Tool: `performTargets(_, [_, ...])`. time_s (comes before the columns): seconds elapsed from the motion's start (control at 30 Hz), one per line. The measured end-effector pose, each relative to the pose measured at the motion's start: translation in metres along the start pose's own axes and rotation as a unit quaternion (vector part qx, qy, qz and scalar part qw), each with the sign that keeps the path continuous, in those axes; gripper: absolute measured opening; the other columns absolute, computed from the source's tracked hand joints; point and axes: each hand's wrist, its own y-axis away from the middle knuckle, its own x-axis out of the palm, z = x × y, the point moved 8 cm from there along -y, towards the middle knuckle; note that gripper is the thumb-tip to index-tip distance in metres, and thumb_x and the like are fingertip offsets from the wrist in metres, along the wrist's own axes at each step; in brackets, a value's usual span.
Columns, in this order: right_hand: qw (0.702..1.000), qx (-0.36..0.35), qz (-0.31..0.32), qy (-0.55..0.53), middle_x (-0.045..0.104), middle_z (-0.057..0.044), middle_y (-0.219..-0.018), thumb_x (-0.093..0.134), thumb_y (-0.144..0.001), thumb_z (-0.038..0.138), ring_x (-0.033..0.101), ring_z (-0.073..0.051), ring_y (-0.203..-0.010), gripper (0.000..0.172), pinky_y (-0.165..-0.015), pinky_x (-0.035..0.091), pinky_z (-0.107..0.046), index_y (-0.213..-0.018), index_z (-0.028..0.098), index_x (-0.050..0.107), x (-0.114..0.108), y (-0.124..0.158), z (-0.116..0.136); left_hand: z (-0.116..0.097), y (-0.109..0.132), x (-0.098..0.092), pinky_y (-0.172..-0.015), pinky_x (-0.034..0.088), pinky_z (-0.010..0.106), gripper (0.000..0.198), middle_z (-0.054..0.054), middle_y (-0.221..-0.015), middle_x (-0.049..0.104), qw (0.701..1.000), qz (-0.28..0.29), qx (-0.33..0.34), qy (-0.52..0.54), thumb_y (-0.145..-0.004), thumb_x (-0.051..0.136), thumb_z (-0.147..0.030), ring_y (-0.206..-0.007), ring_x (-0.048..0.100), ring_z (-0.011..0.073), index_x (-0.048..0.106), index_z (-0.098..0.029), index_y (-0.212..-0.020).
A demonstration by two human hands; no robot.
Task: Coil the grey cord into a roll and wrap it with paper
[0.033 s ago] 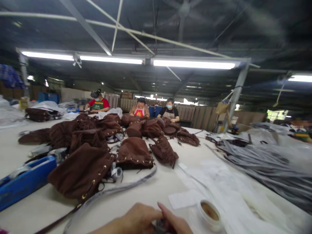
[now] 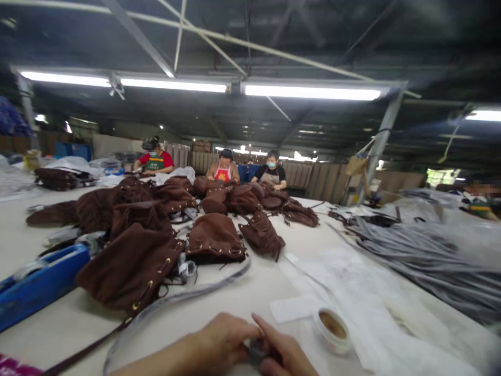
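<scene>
My left hand (image 2: pixel 219 339) and my right hand (image 2: pixel 284 352) meet at the bottom edge of the view, low over the pale table (image 2: pixel 242 297). The fingers of both are pinched together around a small dark thing (image 2: pixel 256 354) that is too small to make out. A grey strap (image 2: pixel 183 297) curves across the table just beyond my left hand. A small roll of tape (image 2: pixel 332 326) lies to the right of my right hand, beside a white paper sheet (image 2: pixel 297 307). The nearest brown suede bag (image 2: pixel 129 271) lies further off to the left.
Several more brown bags (image 2: pixel 215 237) are heaped across the table's middle. At the left edge stands a blue tray (image 2: pixel 39 284). A bundle of grey straps (image 2: pixel 422 261) covers the right side. Three people (image 2: pixel 225 169) sit at the far side of the table.
The view has dipped slightly, so my hands and forearm show more fully. The fingers stay pinched on the small dark thing.
</scene>
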Motion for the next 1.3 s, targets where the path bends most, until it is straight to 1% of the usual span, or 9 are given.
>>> performTargets(0.1, [0.999,0.016,-0.005,-0.028,0.067,-0.002,-0.087,0.050,-0.066,0.010,0.061,-0.018,-0.077,0.080,-0.075,0.048,-0.028,-0.145,0.020,0.039,-0.004,0.007,0.010,-0.010,-0.007,0.000,-0.076,0.046,0.020,0.023,-0.004,-0.092,0.071,0.997,0.036,0.024,-0.069,-0.079,0.061,-0.011,-0.087,0.066,0.0171,0.063,-0.026,-0.096])
performTargets(0.33, [0.985,0.075,0.026,0.152,0.071,-0.012,-0.110,0.046,-0.066,0.007,0.066,-0.028,-0.097,0.091,-0.083,0.049,-0.035,-0.151,0.020,0.019,-0.002,0.004,0.008,-0.015,-0.018,0.027,-0.073,0.052,0.032,0.032,0.010,-0.096,0.072,0.983,0.039,-0.104,-0.148,-0.074,0.057,-0.011,-0.087,0.068,0.0296,0.057,-0.015,-0.105])
performTargets(0.57, [0.999,0.031,-0.004,-0.010,0.073,-0.007,-0.091,0.050,-0.064,0.010,0.066,-0.020,-0.078,0.088,-0.075,0.050,-0.028,-0.149,0.009,0.027,-0.004,0.000,0.005,-0.009,-0.010,0.014,-0.075,0.053,0.029,0.016,0.001,-0.094,0.073,0.987,0.027,-0.133,-0.082,-0.081,0.054,-0.014,-0.088,0.069,0.0259,0.060,-0.023,-0.093])
performTargets(0.73, [0.997,0.030,0.009,-0.068,0.073,-0.001,-0.083,0.053,-0.056,0.006,0.064,-0.017,-0.068,0.100,-0.066,0.048,-0.025,-0.150,0.015,0.023,0.000,-0.005,-0.007,-0.002,-0.020,0.034,-0.071,0.056,0.034,0.025,0.009,-0.096,0.074,0.971,0.066,-0.164,-0.164,-0.086,0.050,-0.011,-0.085,0.071,0.0303,0.059,-0.017,-0.109])
performTargets(0.87, [0.992,0.023,-0.050,-0.111,0.069,-0.003,-0.108,0.055,-0.062,0.008,0.063,-0.013,-0.067,0.092,-0.057,0.049,-0.021,-0.148,0.027,0.030,-0.017,0.003,-0.012,0.000,-0.023,0.050,-0.071,0.058,0.038,0.026,0.010,-0.096,0.074,0.964,0.071,-0.179,-0.185,-0.088,0.048,-0.009,-0.084,0.071,0.0320,0.059,-0.015,-0.111])
performTargets(0.97, [0.996,-0.052,-0.073,-0.014,0.056,-0.009,-0.136,0.058,-0.081,0.022,0.059,-0.024,-0.112,0.066,-0.090,0.052,-0.033,-0.144,0.027,0.040,-0.032,0.007,0.006,-0.005,-0.024,0.054,-0.071,0.059,0.038,0.025,0.010,-0.095,0.073,0.964,0.080,-0.155,-0.203,-0.088,0.046,-0.006,-0.082,0.072,0.0312,0.061,-0.015,-0.106])
performTargets(1.03, [0.993,-0.110,-0.009,0.048,0.045,-0.011,-0.146,0.048,-0.092,0.034,0.035,-0.029,-0.138,0.056,-0.112,0.032,-0.047,-0.146,0.022,0.037,-0.024,0.006,0.022,-0.008,-0.024,0.055,-0.074,0.058,0.039,0.026,0.011,-0.101,0.072,0.965,0.085,-0.131,-0.209,-0.087,0.047,-0.006,-0.085,0.071,0.0309,0.062,-0.015,-0.106])
performTargets(1.13, [0.990,-0.092,0.076,0.071,0.035,-0.015,-0.151,0.040,-0.096,0.045,0.027,-0.031,-0.141,0.061,-0.116,0.018,-0.056,-0.148,0.015,0.031,-0.009,0.002,0.024,-0.003,-0.020,0.051,-0.075,0.058,0.037,0.021,0.011,-0.100,0.073,0.968,0.073,-0.141,-0.194,-0.087,0.050,-0.011,-0.086,0.071,0.0303,0.062,-0.016,-0.104])
performTargets(1.3, [0.992,-0.075,0.086,0.058,0.035,-0.016,-0.150,0.047,-0.092,0.051,0.031,-0.031,-0.140,0.070,-0.115,0.016,-0.058,-0.149,0.016,0.028,0.001,0.001,0.014,0.001,-0.017,0.036,-0.073,0.056,0.028,0.032,0.006,-0.097,0.074,0.982,0.016,-0.145,-0.116,-0.080,0.057,-0.019,-0.087,0.071,0.0269,0.057,-0.021,-0.112])
